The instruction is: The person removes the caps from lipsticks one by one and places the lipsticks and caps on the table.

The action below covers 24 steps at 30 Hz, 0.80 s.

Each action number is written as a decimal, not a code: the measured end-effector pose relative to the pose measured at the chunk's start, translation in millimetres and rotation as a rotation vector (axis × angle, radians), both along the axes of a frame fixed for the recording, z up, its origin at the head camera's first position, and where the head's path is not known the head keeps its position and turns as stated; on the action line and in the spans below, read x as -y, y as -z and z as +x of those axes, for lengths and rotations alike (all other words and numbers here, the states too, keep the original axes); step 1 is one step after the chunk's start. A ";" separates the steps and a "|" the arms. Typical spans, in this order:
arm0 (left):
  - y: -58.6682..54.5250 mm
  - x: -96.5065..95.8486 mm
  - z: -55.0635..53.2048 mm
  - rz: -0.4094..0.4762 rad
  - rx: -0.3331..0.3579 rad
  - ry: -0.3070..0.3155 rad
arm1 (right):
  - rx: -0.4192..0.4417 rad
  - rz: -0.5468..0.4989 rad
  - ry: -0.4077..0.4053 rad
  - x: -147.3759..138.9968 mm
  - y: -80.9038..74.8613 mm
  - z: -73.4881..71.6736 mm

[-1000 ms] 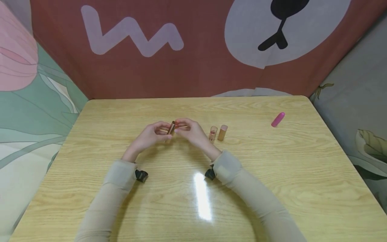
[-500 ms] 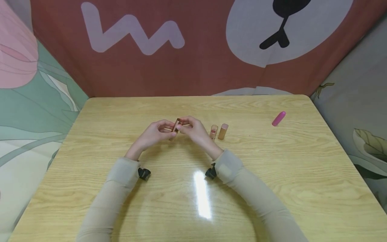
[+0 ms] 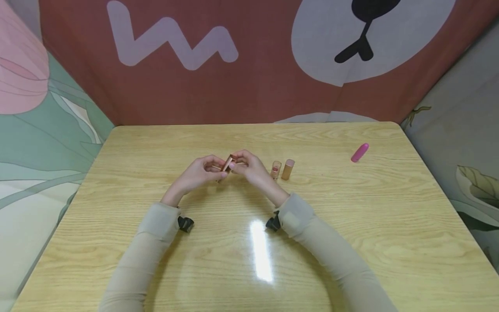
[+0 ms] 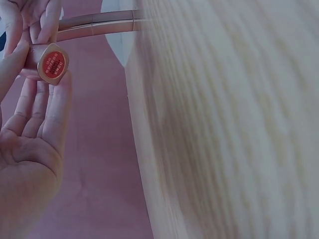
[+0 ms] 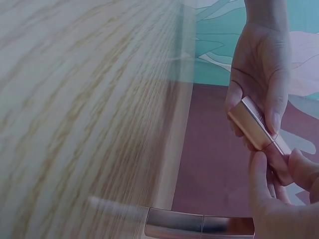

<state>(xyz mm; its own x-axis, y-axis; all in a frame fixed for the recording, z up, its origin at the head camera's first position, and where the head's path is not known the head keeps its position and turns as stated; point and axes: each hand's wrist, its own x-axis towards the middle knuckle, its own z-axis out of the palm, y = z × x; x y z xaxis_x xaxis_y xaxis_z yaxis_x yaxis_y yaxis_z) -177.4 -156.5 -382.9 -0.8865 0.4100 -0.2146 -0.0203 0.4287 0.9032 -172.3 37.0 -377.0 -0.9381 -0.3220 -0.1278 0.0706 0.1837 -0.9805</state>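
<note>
Currently pinching a copper lipstick tube above the bench, w/ L hand at near end, R hand at far end (two upright tubes to the right).

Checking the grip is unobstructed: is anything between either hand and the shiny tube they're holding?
Nothing visible: the left hand and right hand both pinch the shiny tube directly. The clear-topped tube and gold tube stand off to the right.
</note>
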 end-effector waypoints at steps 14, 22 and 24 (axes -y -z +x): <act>1.4 -0.1 -0.5 0.023 -0.020 0.006 | 0.001 -0.034 0.010 -3.1 -1.5 1.8; 0.5 -2.1 1.3 0.039 -0.018 0.015 | 0.036 -0.086 0.015 -7.0 -4.6 2.4; 1.0 -3.0 1.5 0.046 -0.017 0.016 | 0.038 -0.081 0.015 -7.9 -4.0 2.1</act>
<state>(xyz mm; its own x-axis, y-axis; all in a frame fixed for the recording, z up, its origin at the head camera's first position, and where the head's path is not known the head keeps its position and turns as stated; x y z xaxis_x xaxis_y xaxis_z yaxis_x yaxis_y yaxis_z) -175.8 -153.5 -383.8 -0.8831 0.4331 -0.1802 0.0016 0.3870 0.9221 -170.2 44.9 -373.0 -0.9378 -0.3188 -0.1375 0.1100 0.1027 -0.9886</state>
